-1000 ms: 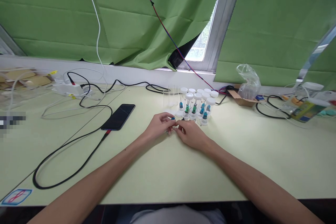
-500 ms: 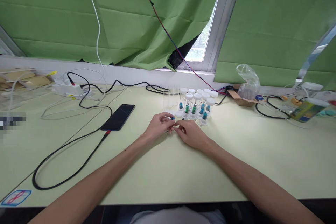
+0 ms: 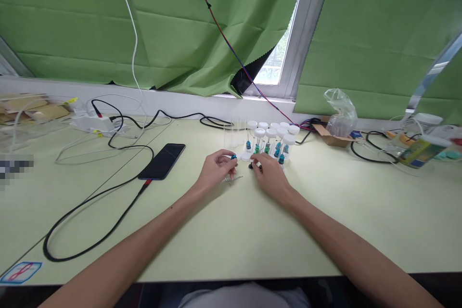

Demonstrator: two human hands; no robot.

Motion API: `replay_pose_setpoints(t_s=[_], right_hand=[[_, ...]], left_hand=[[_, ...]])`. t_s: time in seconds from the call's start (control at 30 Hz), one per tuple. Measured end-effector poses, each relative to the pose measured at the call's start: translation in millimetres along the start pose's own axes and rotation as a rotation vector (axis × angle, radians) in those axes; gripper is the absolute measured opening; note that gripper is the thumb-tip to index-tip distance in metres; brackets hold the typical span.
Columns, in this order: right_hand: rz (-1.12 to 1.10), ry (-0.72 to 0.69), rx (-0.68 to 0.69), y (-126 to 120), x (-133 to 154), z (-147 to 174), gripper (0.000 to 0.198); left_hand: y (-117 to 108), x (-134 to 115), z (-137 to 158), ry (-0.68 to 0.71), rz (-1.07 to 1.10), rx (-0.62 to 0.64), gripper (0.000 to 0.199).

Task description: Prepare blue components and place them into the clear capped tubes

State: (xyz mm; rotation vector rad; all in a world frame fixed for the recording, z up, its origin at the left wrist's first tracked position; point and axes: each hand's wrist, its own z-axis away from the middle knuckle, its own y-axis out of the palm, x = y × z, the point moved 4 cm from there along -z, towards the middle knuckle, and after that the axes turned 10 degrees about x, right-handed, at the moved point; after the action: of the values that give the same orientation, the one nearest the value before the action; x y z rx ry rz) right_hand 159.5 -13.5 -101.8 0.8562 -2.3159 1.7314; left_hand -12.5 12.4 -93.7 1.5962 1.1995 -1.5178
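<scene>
We observe both hands at the middle of the pale table point(image 3: 231, 236), just on the near side of a cluster of tubes. The left hand point(image 3: 214, 169) pinches a small blue piece point(image 3: 234, 157) between thumb and fingers, raised above the surface; beneath it lies a thin metal tool point(image 3: 234, 179). The right hand point(image 3: 272, 173) has its thumb and fingers curled beside a small black piece point(image 3: 250, 166); we cannot tell whether they grip it. On the far side, white-capped tubes point(image 3: 270, 133) stand upright, several visibly containing blue or green pieces. We judge this group to be the completed portion. To its left, clear tubes point(image 3: 228, 138) stand without visible caps and appear unfilled, and the blue piece lies outside any tube, so we judge the work unfinished.
</scene>
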Motion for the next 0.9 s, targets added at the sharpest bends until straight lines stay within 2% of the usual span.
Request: replay_pose_setpoints(t_s=[0.47,0.9], right_hand=[[0.047,-0.010,0.090,4.3,-2.2,-0.1,0.033],[0.048,-0.014,0.105,4.9,-3.9,-1.0,0.030]], left_hand=[[0.4,2.1,-0.6,0.017,-0.026,0.007,0.034],[1.9,-0.7,2.5,0.043,-0.057,0.040,0.046]])
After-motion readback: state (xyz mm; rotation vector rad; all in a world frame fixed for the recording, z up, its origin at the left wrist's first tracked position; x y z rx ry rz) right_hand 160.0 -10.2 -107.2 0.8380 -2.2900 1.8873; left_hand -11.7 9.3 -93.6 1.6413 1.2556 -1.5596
